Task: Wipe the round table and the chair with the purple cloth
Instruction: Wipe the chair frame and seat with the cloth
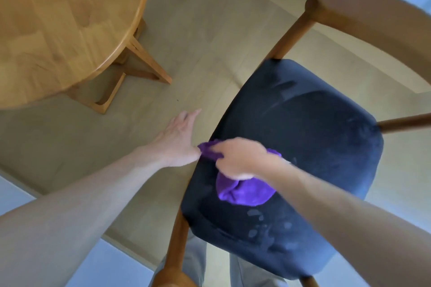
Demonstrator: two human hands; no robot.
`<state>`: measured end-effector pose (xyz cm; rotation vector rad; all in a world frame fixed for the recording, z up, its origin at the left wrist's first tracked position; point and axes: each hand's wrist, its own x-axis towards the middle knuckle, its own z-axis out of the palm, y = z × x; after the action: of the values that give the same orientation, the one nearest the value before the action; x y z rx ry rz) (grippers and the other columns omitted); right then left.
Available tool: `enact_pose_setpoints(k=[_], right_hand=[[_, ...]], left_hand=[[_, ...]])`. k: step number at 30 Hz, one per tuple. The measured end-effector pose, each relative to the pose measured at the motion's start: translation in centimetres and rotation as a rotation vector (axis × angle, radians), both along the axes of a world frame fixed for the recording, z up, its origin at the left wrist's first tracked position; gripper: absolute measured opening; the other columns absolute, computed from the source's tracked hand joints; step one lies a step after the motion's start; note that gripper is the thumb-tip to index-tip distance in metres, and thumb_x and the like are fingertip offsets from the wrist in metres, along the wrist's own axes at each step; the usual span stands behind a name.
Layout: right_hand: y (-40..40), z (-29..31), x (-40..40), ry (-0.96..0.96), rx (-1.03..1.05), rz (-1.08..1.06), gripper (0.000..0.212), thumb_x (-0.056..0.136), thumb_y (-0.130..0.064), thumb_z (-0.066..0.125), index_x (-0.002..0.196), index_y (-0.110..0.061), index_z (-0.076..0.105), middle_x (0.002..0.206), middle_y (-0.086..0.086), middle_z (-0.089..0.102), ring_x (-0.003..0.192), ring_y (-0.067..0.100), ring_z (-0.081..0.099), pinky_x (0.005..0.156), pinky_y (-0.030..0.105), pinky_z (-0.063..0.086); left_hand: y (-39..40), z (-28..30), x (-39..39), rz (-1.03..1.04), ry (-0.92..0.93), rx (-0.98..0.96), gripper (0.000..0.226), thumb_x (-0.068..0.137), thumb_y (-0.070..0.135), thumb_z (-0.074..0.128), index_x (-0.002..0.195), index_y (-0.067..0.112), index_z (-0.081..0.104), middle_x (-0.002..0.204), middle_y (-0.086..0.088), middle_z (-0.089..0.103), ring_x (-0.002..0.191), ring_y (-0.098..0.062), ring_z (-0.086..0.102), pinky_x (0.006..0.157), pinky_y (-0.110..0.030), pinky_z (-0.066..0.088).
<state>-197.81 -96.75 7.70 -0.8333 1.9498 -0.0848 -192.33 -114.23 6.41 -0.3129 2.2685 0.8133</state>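
The purple cloth (245, 190) lies bunched on the dark seat of the wooden chair (310, 137), near the seat's left edge. My right hand (240, 158) grips the cloth from above, fingers curled round it, and looks blurred. My left hand (179, 140) hovers just left of the seat over the floor, fingers straight; its thumb side touches or nearly touches the cloth's left tip. The round wooden table (58, 25) stands at the upper left. Pale smears show on the seat's front and back.
The chair's curved wooden backrest (363, 7) arcs across the upper right. The table's wooden legs (142, 60) stand on the pale floor (210, 42) between table and chair. My trouser legs (198, 263) show below the seat's front edge.
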Motion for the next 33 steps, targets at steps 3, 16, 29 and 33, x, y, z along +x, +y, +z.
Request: enact_pose_setpoints(k=[3, 16, 29, 33], right_hand=[[1.5, 1.0, -7.2, 0.178, -0.035, -0.234, 0.056, 0.092, -0.031, 0.034, 0.135, -0.065, 0.046, 0.141, -0.008, 0.059, 0.118, 0.027, 0.061, 0.092, 0.041, 0.056], [-3.4, -1.8, 2.4, 0.265, 0.137, -0.026, 0.028, 0.088, -0.02, 0.057, 0.115, -0.017, 0.06, 0.089, -0.001, 0.056, 0.071, 0.023, 0.055, 0.06, 0.034, 0.043], [6.0, -0.9, 7.5, 0.294, -0.127, -0.41, 0.062, 0.096, -0.031, 0.046, 0.156, -0.044, 0.031, 0.144, -0.002, 0.05, 0.124, 0.03, 0.057, 0.097, 0.04, 0.048], [3.7, -2.4, 7.1, 0.377, -0.014, -0.383, 0.06, 0.099, -0.033, 0.044, 0.156, -0.033, 0.028, 0.139, 0.005, 0.05, 0.109, 0.037, 0.061, 0.07, 0.037, 0.043]], left_hand=[[1.5, 0.0, 0.3, 0.101, -0.001, 0.069, 0.092, 0.084, 0.013, 0.062, 0.16, 0.029, 0.01, 0.16, 0.003, 0.024, 0.146, -0.021, 0.029, 0.116, -0.049, 0.035], [1.8, -1.5, 4.3, 0.509, -0.042, 0.243, 0.073, 0.089, -0.005, 0.05, 0.152, 0.026, 0.032, 0.131, 0.001, 0.046, 0.123, -0.018, 0.047, 0.11, -0.044, 0.041], [1.0, -0.4, 8.6, -0.03, 0.118, -0.022, 0.067, 0.103, 0.026, 0.045, 0.157, 0.045, 0.011, 0.163, 0.011, 0.024, 0.15, -0.016, 0.026, 0.118, -0.046, 0.034], [1.1, 0.5, 11.8, -0.114, 0.134, -0.132, 0.078, 0.1, 0.046, 0.047, 0.157, 0.047, -0.007, 0.17, 0.008, 0.006, 0.156, -0.02, 0.01, 0.124, -0.05, 0.022]])
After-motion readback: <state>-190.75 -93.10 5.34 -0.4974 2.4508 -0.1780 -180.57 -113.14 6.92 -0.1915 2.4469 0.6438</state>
